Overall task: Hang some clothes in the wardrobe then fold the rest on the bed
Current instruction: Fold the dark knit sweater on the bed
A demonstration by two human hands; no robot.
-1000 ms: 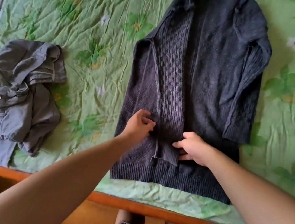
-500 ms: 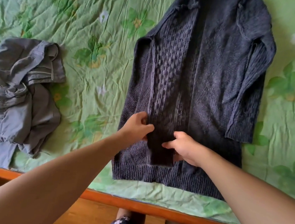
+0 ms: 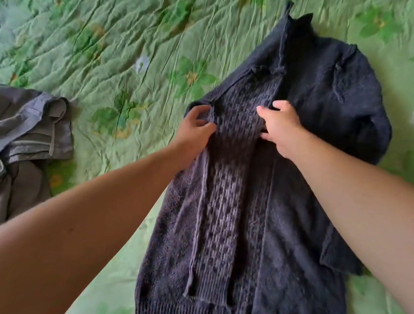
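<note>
A dark grey knitted sweater (image 3: 296,198) lies spread on the bed, its neck pointing away from me. Both sleeves are folded in over the body; the cable-knit left sleeve (image 3: 223,210) runs down the middle. My left hand (image 3: 197,127) pinches the left edge of that sleeve near the shoulder. My right hand (image 3: 280,127) holds the sleeve's right edge at about the same height, fingers curled on the knit.
The green floral bedsheet (image 3: 114,50) is wrinkled and covers the whole bed. A crumpled grey garment (image 3: 14,140) lies at the left edge. Bare sheet shows between it and the sweater.
Both hands have slid up the folded sleeve from near the hem to the shoulder area. The view has moved closer over the bed, so the wooden bed edge is out of sight.
</note>
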